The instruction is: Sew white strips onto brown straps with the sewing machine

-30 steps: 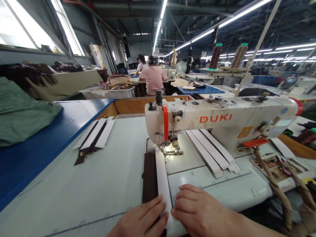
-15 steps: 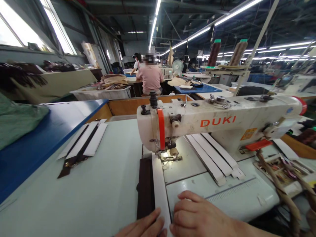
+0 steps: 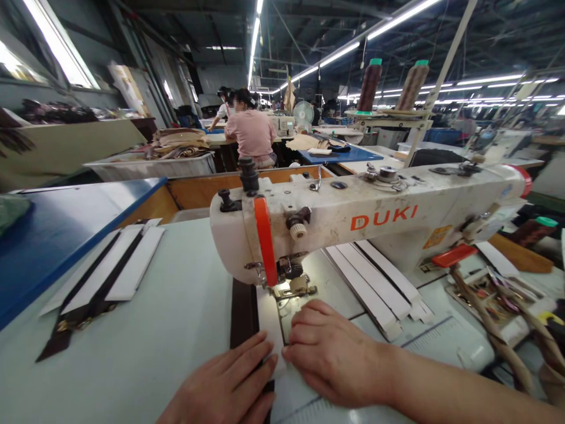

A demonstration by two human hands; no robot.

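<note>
White strip (image 3: 268, 321) and dark piece (image 3: 243, 318) beside it are farther forward than half a second ago, and left hand (image 3: 224, 381) and right hand (image 3: 332, 355) are now nearer to the sewing machine (image 3: 326, 215).

The white strip lies on the pale table (image 3: 188, 280), with its far end at the lit needle area and the dark piece along its left side. The left hand rests over both, fingers extended side by side; the right hand is curled, its fingertips at the strip's right edge. Whether either hand pinches something, I cannot tell. To the right, loose strips (image 3: 359, 288) reach under the machine; to the left lies a white-and-dark bundle (image 3: 103, 268).
</note>
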